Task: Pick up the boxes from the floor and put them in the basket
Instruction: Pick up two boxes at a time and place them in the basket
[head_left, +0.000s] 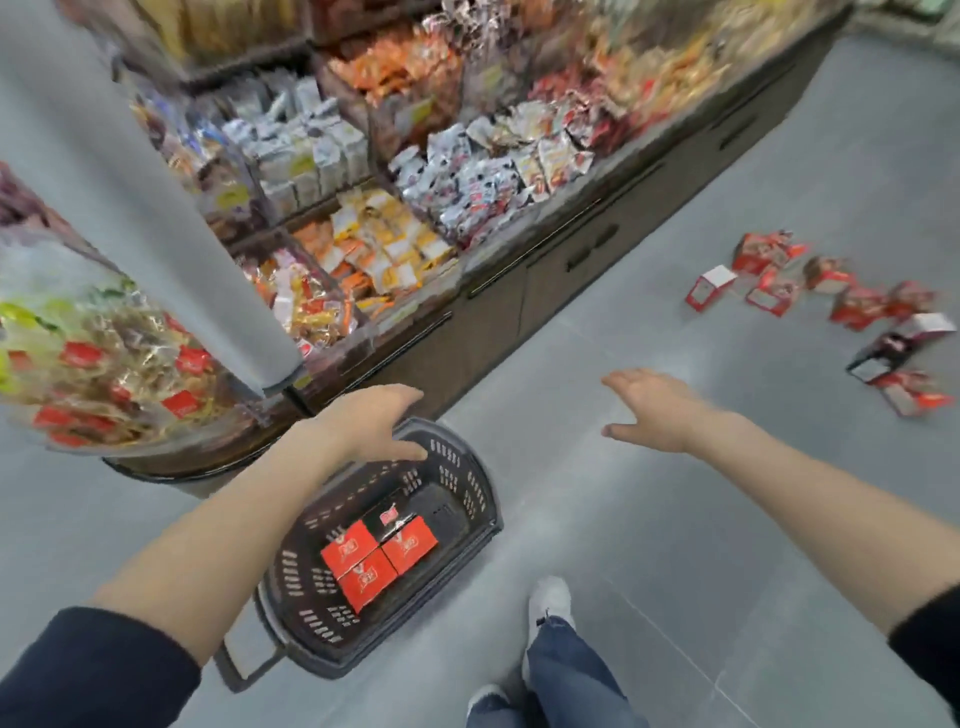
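Note:
A dark plastic basket (470, 483) stands on the grey floor at lower centre. Three red boxes (379, 558) and a dark one lie inside it. Several more red and dark boxes (852, 306) are scattered on the floor at the far right. My left hand (374, 423) hovers over the basket's far rim, fingers relaxed and holding nothing. My right hand (654, 408) is stretched out flat above the floor to the right of the basket, palm down and empty, well short of the scattered boxes.
A long shop shelf (395, 218) full of snack packets runs diagonally from left to upper right, with dark cupboards below. A grey pillar (130, 197) stands at left. My legs and white shoes (550, 603) are at the bottom centre.

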